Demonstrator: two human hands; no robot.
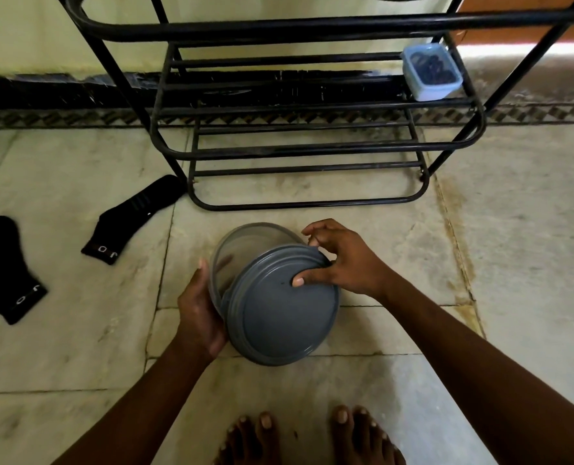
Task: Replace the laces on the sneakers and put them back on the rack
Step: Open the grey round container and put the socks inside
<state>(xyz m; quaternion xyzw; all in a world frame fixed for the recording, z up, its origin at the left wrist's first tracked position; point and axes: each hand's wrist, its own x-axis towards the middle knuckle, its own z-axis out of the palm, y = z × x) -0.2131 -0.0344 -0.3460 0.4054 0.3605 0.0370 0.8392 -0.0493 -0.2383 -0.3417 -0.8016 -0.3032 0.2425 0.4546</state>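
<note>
A round translucent container (242, 243) is held above the floor, tilted toward me. My left hand (201, 313) grips its left side. Its grey lid (282, 317) sits askew over the opening, lifted off on the upper left. My right hand (342, 260) pinches the lid's upper right rim, thumb on top and fingers curled over the edge. What is inside the container is hidden. The black metal shoe rack (305, 146) stands just beyond, its lower shelves bare. No sneakers are in view.
A small blue-lidded box (431, 72) holding dark items sits on the rack's right side. Two black socks (7, 266) (131, 216) lie on the tiled floor at left. My bare feet (309, 437) are at the bottom edge. A wall runs behind the rack.
</note>
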